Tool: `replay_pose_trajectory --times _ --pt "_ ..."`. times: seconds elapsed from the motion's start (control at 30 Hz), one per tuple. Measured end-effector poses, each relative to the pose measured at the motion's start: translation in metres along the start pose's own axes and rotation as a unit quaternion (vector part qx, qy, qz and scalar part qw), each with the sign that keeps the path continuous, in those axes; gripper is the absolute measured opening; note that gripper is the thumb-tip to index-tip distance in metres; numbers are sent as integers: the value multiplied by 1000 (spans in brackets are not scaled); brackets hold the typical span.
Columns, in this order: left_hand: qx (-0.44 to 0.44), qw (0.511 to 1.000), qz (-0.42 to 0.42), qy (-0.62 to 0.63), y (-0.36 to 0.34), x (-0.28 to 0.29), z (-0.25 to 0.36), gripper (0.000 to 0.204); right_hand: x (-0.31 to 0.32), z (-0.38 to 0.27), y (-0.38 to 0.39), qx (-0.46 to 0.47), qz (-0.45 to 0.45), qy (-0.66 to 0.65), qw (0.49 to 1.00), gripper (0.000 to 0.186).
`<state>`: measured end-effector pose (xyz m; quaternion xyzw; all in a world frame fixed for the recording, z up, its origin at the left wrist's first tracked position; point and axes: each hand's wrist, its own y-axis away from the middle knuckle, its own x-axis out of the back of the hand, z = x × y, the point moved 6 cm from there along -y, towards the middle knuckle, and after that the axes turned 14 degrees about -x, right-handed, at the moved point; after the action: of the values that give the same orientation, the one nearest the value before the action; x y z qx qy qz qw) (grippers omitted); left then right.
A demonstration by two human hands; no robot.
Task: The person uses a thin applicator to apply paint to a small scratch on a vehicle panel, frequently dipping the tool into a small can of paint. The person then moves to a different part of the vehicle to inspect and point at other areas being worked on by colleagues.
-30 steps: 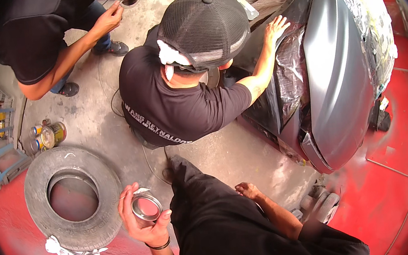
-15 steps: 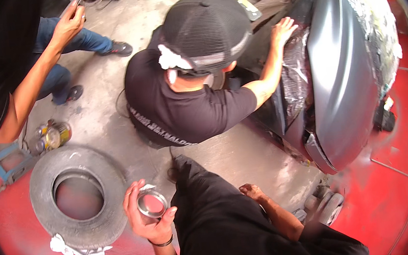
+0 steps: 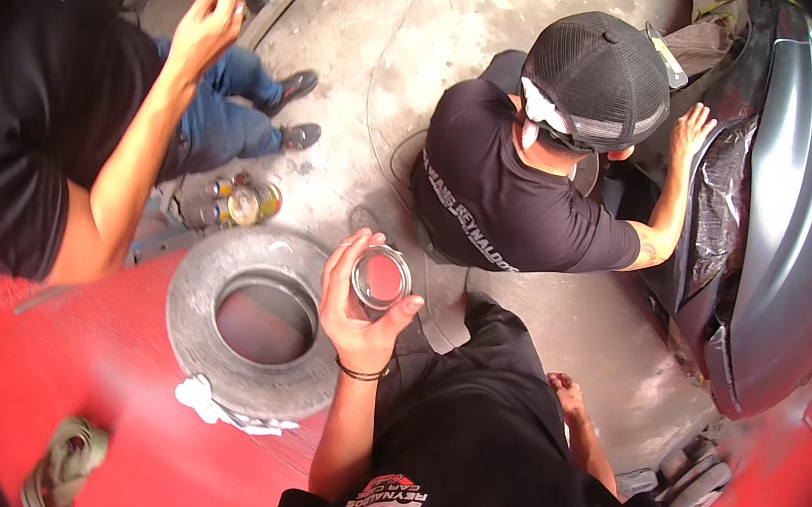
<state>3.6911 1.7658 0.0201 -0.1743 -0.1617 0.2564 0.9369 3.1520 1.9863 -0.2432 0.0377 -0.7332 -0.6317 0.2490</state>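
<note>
My left hand (image 3: 357,304) is wrapped round a small round metal can (image 3: 381,276) and holds it up in front of my body. The can's top is off, with a pinkish-red surface showing inside its shiny rim. A dark bracelet circles that wrist. My right hand (image 3: 568,397) hangs low beside my right thigh. Its fingers are partly hidden, and nothing shows in it. Just left of the can, a worn grey tire (image 3: 195,318) lies flat, with a crumpled white cloth (image 3: 204,399) at its near edge.
A crouching co-worker (image 3: 518,181) touches a plastic-wrapped part beside a grey car bumper (image 3: 795,239) on the right. Another person (image 3: 43,145) stands at upper left. Cans (image 3: 245,204) stand beyond the tire; a tape-like roll (image 3: 65,473) lies on the red floor. A thin cable crosses the concrete.
The view has swung left, so the co-worker, bumper and tire appear further right. My left hand still grips the can, now higher in the picture. The roll at lower left has come into view.
</note>
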Motion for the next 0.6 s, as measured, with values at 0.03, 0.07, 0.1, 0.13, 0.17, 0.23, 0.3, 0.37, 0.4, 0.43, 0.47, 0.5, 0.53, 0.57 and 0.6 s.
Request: replay_pose_trajectory --times 0.03,0.07,0.1,0.13,0.17,0.23,0.3,0.37,0.4,0.43,0.47,0.5,0.53,0.57,0.6 --pt "-7 1000 2 18 -17 1 -14 89 -12 -10 2 0 0 -14 1000 41" --pt "8 999 5 37 -36 -2 -25 89 -24 -15 6 -33 -8 -70 997 40" --pt "2 999 -11 47 -51 -4 -39 89 -36 -20 11 -67 -14 -128 989 40" --pt "-14 999 -34 39 -68 -8 -55 88 -48 -26 14 -75 -6 -135 988 41" --pt "-30 997 -60 35 -84 -15 -71 86 -66 -36 22 -82 6 -164 983 41" --pt "-60 993 -103 -12 -116 -18 -99 82 -110 -64 31 -113 0 -194 974 38" --pt "-81 986 -143 -3 -144 -24 -121 82 -156 -69 16 -48 10 -180 982 40" --pt "-61 982 -166 60 -170 -34 -141 84 -208 -86 12 -53 20 -200 978 40" --pt "-55 980 -178 70 -181 -41 -145 85 -225 -98 20 -61 16 -211 975 39" --pt "-45 979 -181 80 -185 -43 -156 86 -242 -103 21 -48 -10 -208 977 33" --pt "-54 973 -202 94 -190 -55 -167 85 -260 -110 25 -22 -40 -221 974 37" --pt "-53 971 -209 107 -192 -68 -175 85 -273 -101 34 -70 -33 -208 975 42" --pt "-55 969 -210 117 -198 -72 -191 83 -295 -117 51 -94 -37 -165 981 45" --pt "-56 968 -208 126 -206 -78 -198 82 -310 -124 60 -117 -43 -119 985 48" --pt "-60 967 -215 123 -212 -85 -209 81 -330 -119 54 -121 -43 -131 983 48"
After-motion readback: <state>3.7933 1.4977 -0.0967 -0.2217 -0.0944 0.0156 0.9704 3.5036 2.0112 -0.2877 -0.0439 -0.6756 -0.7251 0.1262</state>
